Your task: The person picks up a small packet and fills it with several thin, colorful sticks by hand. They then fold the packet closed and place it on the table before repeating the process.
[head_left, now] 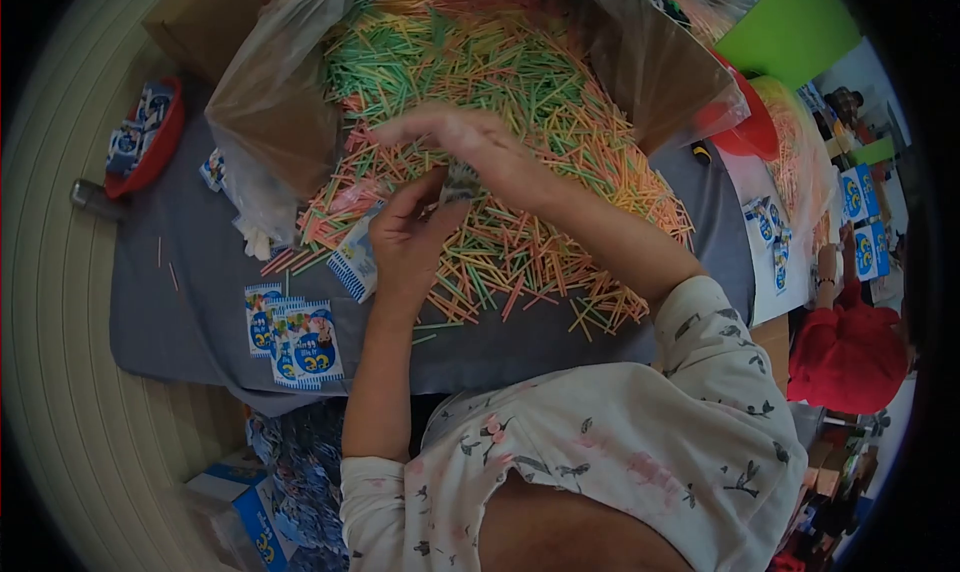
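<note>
A large heap of thin pastel sticks (560, 222) in green, orange, yellow and pink spills from a plastic-lined box. Over its near left part, my left hand (405, 237) is closed, thumb and fingers pinching a small printed packet (460, 184). My right hand (465, 142) is just above that packet, fingers stretched out and slightly blurred; its palm side is hidden. Another blue-and-white packet (352, 262) lies beside my left hand, partly covered by it. Several filled packets (303, 344) are stacked on the grey cloth to the left of my left forearm.
The clear plastic liner (265, 102) drapes over the box sides. A red bowl (165, 142) of packets and a metal flask (97, 200) stand at the left. At right are a red scoop-like container (750, 122), a green panel (790, 27) and a person in red (850, 357).
</note>
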The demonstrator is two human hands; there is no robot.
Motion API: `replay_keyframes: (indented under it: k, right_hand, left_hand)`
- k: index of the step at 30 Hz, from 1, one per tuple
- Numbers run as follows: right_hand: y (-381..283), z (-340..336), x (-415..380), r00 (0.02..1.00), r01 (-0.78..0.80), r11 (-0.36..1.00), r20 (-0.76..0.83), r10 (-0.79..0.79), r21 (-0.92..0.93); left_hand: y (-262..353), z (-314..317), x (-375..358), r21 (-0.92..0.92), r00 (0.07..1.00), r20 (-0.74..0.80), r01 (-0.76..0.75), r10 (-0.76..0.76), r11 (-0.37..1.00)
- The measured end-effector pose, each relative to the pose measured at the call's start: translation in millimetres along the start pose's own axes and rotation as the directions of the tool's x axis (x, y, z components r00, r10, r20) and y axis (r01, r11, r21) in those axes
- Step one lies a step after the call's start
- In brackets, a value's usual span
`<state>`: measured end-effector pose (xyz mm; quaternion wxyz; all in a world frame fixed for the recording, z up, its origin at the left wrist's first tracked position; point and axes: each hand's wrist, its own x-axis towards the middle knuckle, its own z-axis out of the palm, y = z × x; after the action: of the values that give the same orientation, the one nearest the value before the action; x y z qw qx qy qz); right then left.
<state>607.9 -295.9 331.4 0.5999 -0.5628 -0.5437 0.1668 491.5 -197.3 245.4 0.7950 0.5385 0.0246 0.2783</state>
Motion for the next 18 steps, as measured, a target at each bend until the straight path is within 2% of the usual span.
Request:
replay_keyframes:
  k: [1,2,5,6,9,10,13,14,16,17,18]
  right_hand:
    - [6.0,-3.3,1.1,0.993,0.015,0.997,0.119,-0.005,-0.081]
    - [7.6,1.0,0.6,0.989,0.003,0.996,0.146,0.010,-0.088]
    - [5.4,1.0,0.3,0.996,-0.086,0.993,-0.003,0.086,0.081]
    - [11.4,-3.4,0.6,0.999,-0.041,0.997,-0.015,0.042,0.061]
    - [16.3,3.0,-8.6,0.956,0.193,0.927,0.274,-0.104,-0.321]
    - [24.8,10.4,-11.2,0.958,0.233,0.946,0.224,-0.182,-0.228]
    - [8.0,-19.1,-1.8,0.960,0.075,0.994,0.275,-0.051,-0.079]
    - [3.8,-35.1,1.7,0.973,0.083,0.976,0.229,-0.035,-0.203]
    - [3.4,-77.3,8.4,0.989,0.087,0.865,0.144,-0.017,-0.494]
    - [6.8,-99.4,11.5,0.994,0.083,0.758,0.106,-0.017,-0.647]
    - [11.8,-116.8,13.1,0.987,-0.064,0.560,0.031,0.159,-0.826]
  left_hand:
    - [-2.9,4.6,2.4,0.048,0.995,0.049,-0.085,0.082,0.995]
    - [-4.0,7.3,3.2,0.066,0.997,0.066,-0.044,0.040,0.997]
    - [1.4,6.1,-0.7,0.081,0.996,0.066,0.060,-0.065,0.995]
    - [2.2,3.1,-1.5,0.103,0.998,0.052,0.026,-0.031,0.994]
    - [6.5,-2.4,-5.8,0.166,0.999,0.013,-0.045,0.044,0.985]
    - [9.9,1.0,-8.1,0.175,0.999,0.008,-0.048,0.047,0.983]
    - [19.2,-6.3,-20.4,0.276,0.997,-0.028,-0.066,0.076,0.959]
    - [24.4,-14.1,-29.3,0.321,0.996,-0.042,-0.067,0.085,0.945]
    - [50.3,-31.6,-58.9,0.260,0.980,-0.201,0.061,-0.008,0.964]
    - [68.6,-44.2,-73.8,0.278,0.980,-0.187,0.118,-0.066,0.953]
    - [84.1,-60.1,-87.7,0.297,0.977,-0.175,0.174,-0.126,0.939]
